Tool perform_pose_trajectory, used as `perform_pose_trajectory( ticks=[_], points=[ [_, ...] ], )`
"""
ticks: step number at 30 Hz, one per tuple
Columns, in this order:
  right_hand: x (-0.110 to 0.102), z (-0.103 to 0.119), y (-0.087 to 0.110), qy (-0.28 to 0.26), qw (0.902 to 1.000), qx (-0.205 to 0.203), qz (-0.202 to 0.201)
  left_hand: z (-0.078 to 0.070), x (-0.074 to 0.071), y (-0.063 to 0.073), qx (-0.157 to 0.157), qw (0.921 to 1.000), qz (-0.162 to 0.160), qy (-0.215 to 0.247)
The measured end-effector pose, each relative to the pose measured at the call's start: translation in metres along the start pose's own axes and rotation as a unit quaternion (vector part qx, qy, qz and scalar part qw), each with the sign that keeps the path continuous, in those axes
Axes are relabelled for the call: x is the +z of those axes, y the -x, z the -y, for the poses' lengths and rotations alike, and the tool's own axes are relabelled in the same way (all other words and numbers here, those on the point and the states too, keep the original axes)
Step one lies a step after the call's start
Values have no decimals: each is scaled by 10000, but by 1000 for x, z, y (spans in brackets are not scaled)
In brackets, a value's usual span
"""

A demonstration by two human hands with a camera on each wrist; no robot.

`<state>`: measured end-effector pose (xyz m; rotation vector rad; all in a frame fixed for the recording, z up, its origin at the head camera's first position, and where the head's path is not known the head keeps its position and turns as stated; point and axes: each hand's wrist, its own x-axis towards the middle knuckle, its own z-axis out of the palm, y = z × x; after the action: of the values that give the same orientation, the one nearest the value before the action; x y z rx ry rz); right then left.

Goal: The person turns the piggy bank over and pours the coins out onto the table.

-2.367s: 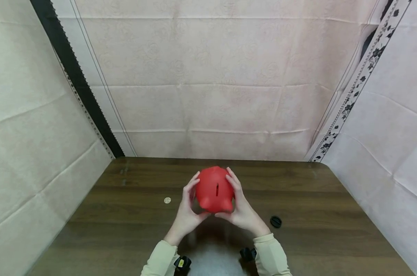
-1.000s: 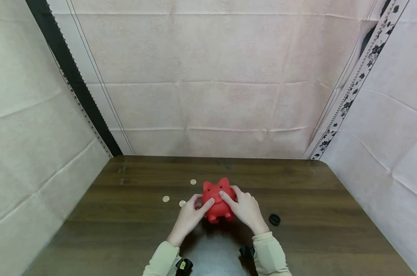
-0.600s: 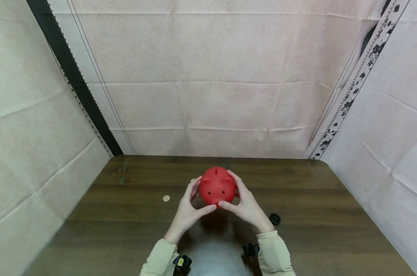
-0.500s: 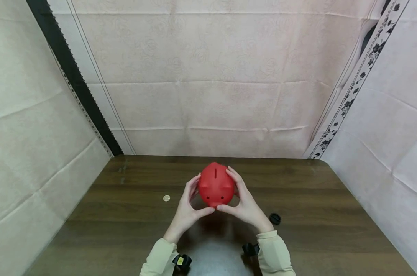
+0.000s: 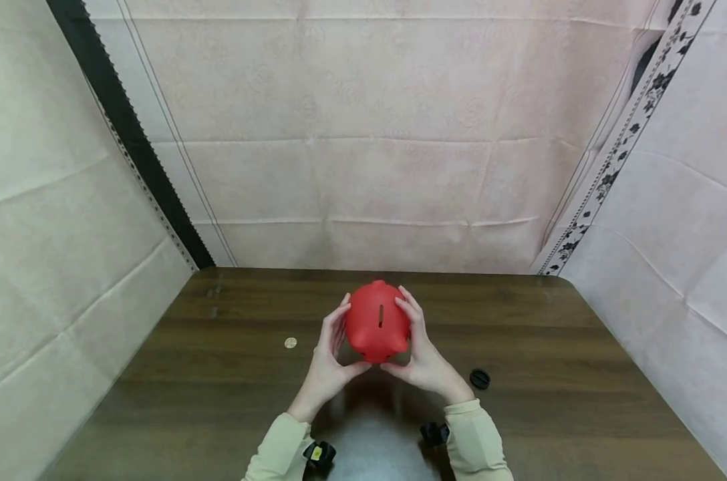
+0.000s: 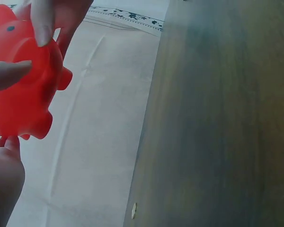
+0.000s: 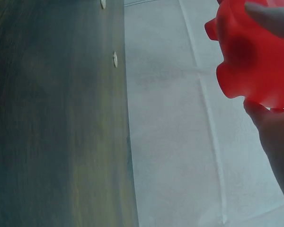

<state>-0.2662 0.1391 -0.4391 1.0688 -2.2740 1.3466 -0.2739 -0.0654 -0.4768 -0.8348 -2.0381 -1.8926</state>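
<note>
Even light on the pale cloth (image 5: 363,120), whitish glare on the near tabletop (image 5: 372,446), dimmer bluish wrist views.

Both sides covered here: my left hand (image 5: 327,369) and my right hand (image 5: 425,366) grip the red piggy bank (image 5: 366,332), its slot (image 5: 381,316) facing me! Over left, a coin (image 5: 290,343) lies on the wooden surface (image 5: 219,401); over right, a round black piece (image 5: 480,379).

No readable text, yellow label (image 5: 317,453) on wrist camera (image 5: 327,451), any print seemingly too small
</note>
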Motion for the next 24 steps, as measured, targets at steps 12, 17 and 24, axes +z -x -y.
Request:
perform_pose_trajectory(
  ticks=[12, 17, 24],
  points=[
    [1, -20, 6, 133, 9836, 1681, -642, -5, -6, -2, -1012, 9926, -516, -421],
    [6, -21, 6, 748, 9563, 2744, -679, -4, -3, -3, -1859, 9760, -739, -857],
    [15, -22, 3, 1247, 9312, 3419, -181, -5, -4, -3, -2522, 9492, -700, -1749]
  ],
)
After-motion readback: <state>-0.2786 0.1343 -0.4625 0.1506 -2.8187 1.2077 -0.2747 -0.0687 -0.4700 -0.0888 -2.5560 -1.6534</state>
